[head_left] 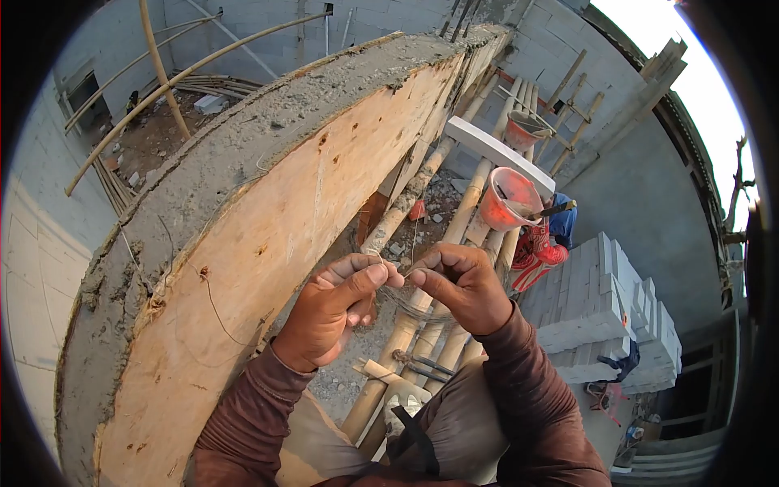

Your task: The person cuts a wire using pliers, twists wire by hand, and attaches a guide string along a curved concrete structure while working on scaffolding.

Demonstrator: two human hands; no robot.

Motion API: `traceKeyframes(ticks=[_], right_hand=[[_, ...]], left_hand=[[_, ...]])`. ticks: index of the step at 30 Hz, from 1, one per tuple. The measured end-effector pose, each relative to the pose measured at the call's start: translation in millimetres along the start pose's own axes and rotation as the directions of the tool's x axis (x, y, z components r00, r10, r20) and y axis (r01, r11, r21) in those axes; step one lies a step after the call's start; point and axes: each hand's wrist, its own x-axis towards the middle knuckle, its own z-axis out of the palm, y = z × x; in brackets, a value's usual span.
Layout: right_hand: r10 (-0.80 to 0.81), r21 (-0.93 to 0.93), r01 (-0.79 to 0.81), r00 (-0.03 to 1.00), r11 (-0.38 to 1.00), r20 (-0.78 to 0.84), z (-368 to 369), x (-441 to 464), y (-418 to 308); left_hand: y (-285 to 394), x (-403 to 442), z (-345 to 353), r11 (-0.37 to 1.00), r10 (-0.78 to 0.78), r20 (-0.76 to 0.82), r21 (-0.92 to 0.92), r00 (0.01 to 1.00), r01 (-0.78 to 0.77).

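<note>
1. Left hand (339,304): thumb and forefinger brought together, pinching thin grey metal wire (418,312); remaining fingers curled.
2. Right hand (462,284): thumb and forefinger likewise closed on the wire, tips just beside those of the left. Which strand each pinch bears on is too fine to tell.
3. Location of the wire: between and below the fingertips, its loose loops hanging above round tan bamboo poles (403,337), near the person's knees.
4. Adjacent: a pale plywood panel (284,231) beside the left forearm, rough grey concrete (268,118) along its top. A black-handled metal tool (430,367) rests on the poles below the hands.
5. Handling, in this inspector's judgement: one pinch should stay firm as an anchor while the other works the strand in small, even turns. Holding both pinches close together should limit kinking.
6. Caution: slack loops could snag on the poles or tangle; keeping them separated is advisable. Cut ends may prick bare fingertips, so they are best pointed away.
</note>
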Motion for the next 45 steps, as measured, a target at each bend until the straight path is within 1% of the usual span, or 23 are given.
traceKeyframes(ticks=[1, 2, 3, 4, 5, 6, 7, 10, 11, 14, 16, 18, 19, 20, 22, 24, 25, 28, 32, 35, 41, 44, 45], right_hand=[[-0.09, -0.128, 0.083, 0.995, 0.988, -0.05, -0.1, -1.5, -4.1], [-0.182, -0.26, 0.155, 0.979, 0.953, -0.086, -1.2, -3.6, -9.6], [-0.232, -0.393, 0.193, 0.971, 0.899, -0.053, -4.0, -4.7, -19.3], [-0.286, -0.434, 0.253, 0.958, 0.865, -0.012, -5.9, -4.8, -18.6], [-0.337, -0.468, 0.312, 0.941, 0.827, 0.031, -6.2, -4.6, -17.2], [-0.385, -0.496, 0.369, 0.92, 0.786, 0.074, -5.1, -5.4, -15.8], [-0.372, -0.5, 0.369, 0.923, 0.783, 0.099, -3.6, -6.0, -19.1], [-0.385, -0.493, 0.409, 0.91, 0.768, 0.155, -2.4, -4.2, -14.9], [-0.381, -0.469, 0.409, 0.911, 0.782, 0.159, -0.9, -4.1, -11.6], [-0.38, -0.48, 0.41, 0.91, 0.775, 0.164, 0.4, -3.4, -8.4], [-0.392, -0.524, 0.412, 0.907, 0.745, 0.156, -1.0, -1.7, -7.4], [-0.427, -0.541, 0.427, 0.894, 0.725, 0.135, 0.9, -0.6, -8.0], [-0.453, -0.568, 0.384, 0.891, 0.728, 0.022, 4.0, -0.7, -12.3], [-0.478, -0.59, 0.342, 0.874, 0.731, -0.087, 7.1, -0.2, -20.6], [-0.44, -0.549, 0.291, 0.884, 0.784, -0.16, 6.4, -1.1, -25.7], [-0.319, -0.433, 0.252, 0.944, 0.866, -0.087, -3.8, -8.0, -23.4], [-0.275, -0.317, 0.25, 0.961, 0.915, -0.039, -2.0, -8.5, -18.1], [-0.274, -0.289, 0.27, 0.961, 0.918, 0.028, 5.8, -7.1, -20.4], [-0.272, -0.248, 0.277, 0.961, 0.928, 0.053, 4.3, -6.4, -19.2], [-0.334, -0.333, 0.327, 0.942, 0.885, 0.036, 6.4, -5.7, -22.6], [-0.365, -0.524, 0.3, 0.931, 0.797, -0.022, 12.4, -9.6, -16.7], [-0.428, -0.586, 0.344, 0.904, 0.734, -0.005, 15.5, -10.4, -18.2], [-0.444, -0.6, 0.372, 0.895, 0.708, 0.031, 17.3, -11.1, -17.4]], left_hand=[[0.5, 0.8, -0.4, 0.993, -0.043, -0.028, 0.106, 0.999, 0.045], [-0.1, 0.7, -0.6, 0.982, -0.065, -0.035, 0.174, 0.997, 0.07], [-0.6, 0.4, -0.5, 0.967, -0.086, -0.042, 0.239, 0.995, 0.093], [-2.6, 0.4, 0.0, 0.946, -0.106, -0.051, 0.302, 0.993, 0.116], [-5.6, 1.0, 0.3, 0.927, -0.073, -0.021, 0.368, 0.997, 0.076], [-8.4, 0.7, 0.3, 0.9, -0.045, 0.01, 0.433, 0.999, 0.036], [-9.9, 0.6, 0.0, 0.867, -0.016, 0.045, 0.498, 0.999, -0.009], [3.5, -4.1, 5.9, 0.735, -0.128, 0.109, 0.678, 0.986, 0.021], [3.2, -4.5, 6.1, 0.736, -0.132, 0.125, 0.676, 0.983, 0.012], [1.6, -7.1, 7.5, 0.732, -0.158, 0.166, 0.681, 0.973, 0.002], [3.5, -9.0, 8.3, 0.722, -0.193, 0.173, 0.692, 0.966, 0.021], [0.6, -7.7, 7.1, 0.793, -0.151, 0.183, 0.609, 0.972, 0.008], [-0.1, -8.1, 6.1, 0.826, -0.126, 0.18, 0.564, 0.976, 0.003], [2.0, -8.8, 5.6, 0.867, -0.156, 0.116, 0.492, 0.981, 0.079], [6.9, -9.1, 5.5, 0.925, -0.219, 0.006, 0.32, 0.976, 0.206], [5.1, -7.9, 2.7, 0.949, -0.209, -0.005, 0.239, 0.978, 0.204], [4.5, -6.7, 1.4, 0.958, -0.207, -0.008, 0.2, 0.978, 0.204], [4.8, -6.3, -1.8, 0.956, -0.224, 0.035, 0.199, 0.974, 0.213], [2.2, -4.5, -3.6, 0.959, -0.215, 0.0, 0.19, 0.977, 0.211], [4.9, -4.3, -0.7, 0.959, -0.22, -0.028, 0.174, 0.975, 0.222], [-0.3, -3.9, 5.2, 0.969, -0.197, -0.08, 0.134, 0.977, 0.207], [-2.2, -2.3, 7.3, 0.983, -0.147, -0.112, 0.097, 0.983, 0.158], [-1.7, -2.1, 8.2, 0.986, -0.131, -0.135, 0.089, 0.982, 0.144]])
